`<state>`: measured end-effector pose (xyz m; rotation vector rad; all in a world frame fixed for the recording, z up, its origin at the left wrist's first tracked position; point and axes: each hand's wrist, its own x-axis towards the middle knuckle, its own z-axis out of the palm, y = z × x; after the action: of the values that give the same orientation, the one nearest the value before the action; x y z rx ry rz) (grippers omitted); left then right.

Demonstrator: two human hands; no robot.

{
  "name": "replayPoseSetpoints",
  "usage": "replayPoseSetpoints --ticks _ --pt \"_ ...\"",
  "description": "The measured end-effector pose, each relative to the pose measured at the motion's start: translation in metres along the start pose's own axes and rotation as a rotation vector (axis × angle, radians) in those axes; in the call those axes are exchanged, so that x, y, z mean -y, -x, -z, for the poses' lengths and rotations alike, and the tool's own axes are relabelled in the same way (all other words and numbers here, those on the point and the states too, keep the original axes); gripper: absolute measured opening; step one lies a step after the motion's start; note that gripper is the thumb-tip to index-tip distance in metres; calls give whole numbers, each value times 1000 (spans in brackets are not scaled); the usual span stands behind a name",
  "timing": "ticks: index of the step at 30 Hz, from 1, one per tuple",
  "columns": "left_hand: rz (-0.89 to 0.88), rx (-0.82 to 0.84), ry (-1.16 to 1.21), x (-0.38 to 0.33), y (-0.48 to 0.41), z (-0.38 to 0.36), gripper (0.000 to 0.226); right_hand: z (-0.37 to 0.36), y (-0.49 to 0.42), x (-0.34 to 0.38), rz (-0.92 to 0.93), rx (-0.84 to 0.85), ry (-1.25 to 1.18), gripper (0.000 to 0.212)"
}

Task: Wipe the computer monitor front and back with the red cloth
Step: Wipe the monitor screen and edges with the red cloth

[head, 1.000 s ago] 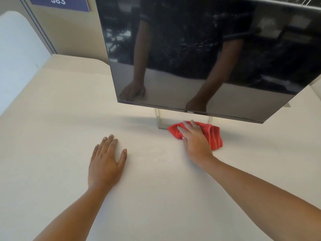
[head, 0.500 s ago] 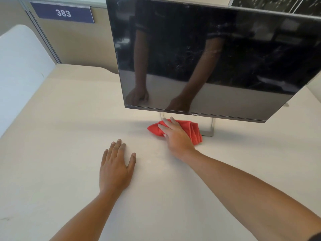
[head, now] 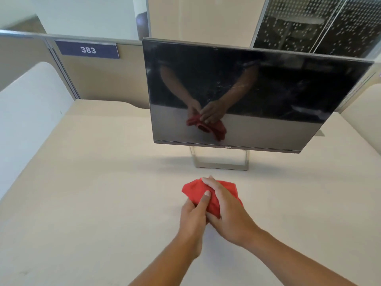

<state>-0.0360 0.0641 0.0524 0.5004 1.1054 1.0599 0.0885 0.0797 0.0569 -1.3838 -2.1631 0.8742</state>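
Both hands, left hand (head: pixel 193 215) and right hand (head: pixel 231 215), clenched on the bunched red cloth (head: pixel 212 195) mid-desk (head: pixel 92 193), near the Dell monitor's (head: pixel 247 93) stand (head: pixel 220 164), not touching it.

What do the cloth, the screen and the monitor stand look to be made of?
Red cloth: soft matte fabric, bunched in folds in both hands. Screen: glossy dark panel, glass or plastic, mirroring the arms. Monitor stand: brushed silver, probably metal.
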Motion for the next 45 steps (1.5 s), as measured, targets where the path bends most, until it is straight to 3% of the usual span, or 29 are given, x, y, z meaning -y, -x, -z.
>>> replayPoseSetpoints --ticks 2,4,6,9,13,16,20,24,32,34,36,38,40,42,45 --pt "-21 -33 -53 4 3 6 28 12 15 8 -89 16 -125 78" --pt "-39 -35 -92 6 7 14 28 18 28 8 -209 -186 -193 74" --pt "-46 -9 -92 10 11 17 30 21 40 3 -444 -400 -274 68" --pt "-10 96 -50 16 23 15 33 20 53 0 -779 -304 -654 73" --pt "27 206 -43 20 32 14 33 18 65 12 -842 -153 -1095 43" --pt "7 208 -160 21 31 19 42 16 70 13 -897 -187 -1154 44" --pt "6 168 -209 23 34 31 43 11 79 9 -855 -278 -1050 36" --pt "-28 15 -263 31 33 41 32 11 87 -1 -855 -356 -901 25" --pt "-197 -177 -482 53 29 20 18 38 94 -33 -773 -372 -856 20" --pt "-234 -248 -689 61 27 11 31 44 97 -48 -807 -372 -684 24" --pt "-352 -358 -978 72 29 4 50 46 104 -68 -849 -362 -324 39" --pt "-559 -353 -1185 84 35 -4 59 45 113 -79 -710 -368 -12 47" --pt "-703 -233 -1349 98 38 -12 56 39 120 -83 -425 -369 163 43" --pt "-726 -126 -1486 115 37 -18 53 25 121 -85 -213 -282 277 45" --pt "-646 -128 -1632 137 31 -15 55 -2 121 -94 -32 -54 358 53"
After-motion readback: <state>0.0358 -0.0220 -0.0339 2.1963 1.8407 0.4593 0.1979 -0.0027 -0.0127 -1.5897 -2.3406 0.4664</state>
